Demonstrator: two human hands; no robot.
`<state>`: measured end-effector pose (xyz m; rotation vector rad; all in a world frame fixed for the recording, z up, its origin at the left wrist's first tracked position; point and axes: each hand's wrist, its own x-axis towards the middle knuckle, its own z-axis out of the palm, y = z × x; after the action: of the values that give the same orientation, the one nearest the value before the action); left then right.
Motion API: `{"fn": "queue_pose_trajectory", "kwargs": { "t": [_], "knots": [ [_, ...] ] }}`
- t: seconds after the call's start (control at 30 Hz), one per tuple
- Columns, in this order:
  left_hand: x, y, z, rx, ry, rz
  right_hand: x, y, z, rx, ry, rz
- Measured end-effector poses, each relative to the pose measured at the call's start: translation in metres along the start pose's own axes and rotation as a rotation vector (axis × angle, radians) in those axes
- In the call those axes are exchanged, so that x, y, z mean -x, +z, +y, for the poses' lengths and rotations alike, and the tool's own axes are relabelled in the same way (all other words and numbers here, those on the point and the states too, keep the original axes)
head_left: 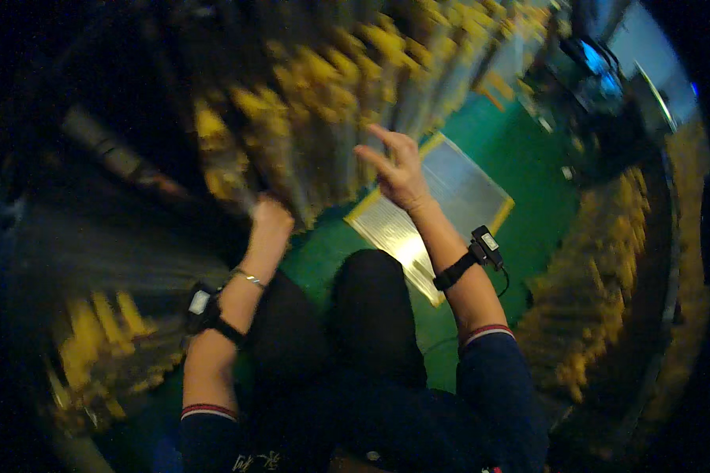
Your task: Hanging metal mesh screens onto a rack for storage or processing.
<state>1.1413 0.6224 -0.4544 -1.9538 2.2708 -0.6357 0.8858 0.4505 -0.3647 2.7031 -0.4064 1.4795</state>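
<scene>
My left hand (272, 217) is at the lower edge of a row of upright grey pieces with yellow ends (292, 102). Its outline is compact, with the fingers curled; what they hold, if anything, is hidden and blurred. My right hand (401, 169) is raised in front of the same row, thumb and fingers apart, with nothing in it. Below and to the right of that hand, a flat silvery rectangular panel (465, 185) with yellow edges and a finely ridged, shiny part lies on the green floor, partly covered by my right forearm.
More yellow-ended pieces stand at the lower left (106, 323) and along the right (596, 276). A dark object with a bright blue patch (599, 67) is at the upper right. My knees (375, 303) are bent above the green floor (540, 158). Much of the left side is dark.
</scene>
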Motion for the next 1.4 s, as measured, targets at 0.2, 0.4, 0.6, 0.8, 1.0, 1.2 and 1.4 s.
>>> {"fn": "queue_pose_trajectory", "kwargs": {
  "t": [0.2,0.4,0.6,0.8,1.0,1.2,1.4],
  "knots": [
    [-0.012,0.000,-0.005,-0.058,-0.042,-0.134,0.370,-0.012,0.080,0.242,1.890,-0.117],
    [-0.005,-0.002,-0.010,-0.223,-0.008,-0.051,0.496,0.023,-0.013,-0.666,2.540,0.360],
    [-0.038,-0.008,0.004,-0.162,0.009,-0.136,0.522,0.063,-0.026,-0.319,2.537,0.655],
    [-0.011,-0.008,-0.003,-0.208,-0.034,-0.184,0.449,-0.022,-0.020,-0.664,1.808,1.424],
    [-0.004,-0.014,0.002,-0.086,-0.001,0.044,0.490,-0.059,0.005,-0.731,2.192,1.033],
    [-0.006,-0.025,0.019,0.205,-0.035,-0.011,0.480,-0.108,0.031,0.717,1.939,0.374],
    [-0.015,-0.059,0.032,-0.356,0.122,-0.146,0.366,-0.253,0.010,0.756,1.168,0.176]
  ]
}}
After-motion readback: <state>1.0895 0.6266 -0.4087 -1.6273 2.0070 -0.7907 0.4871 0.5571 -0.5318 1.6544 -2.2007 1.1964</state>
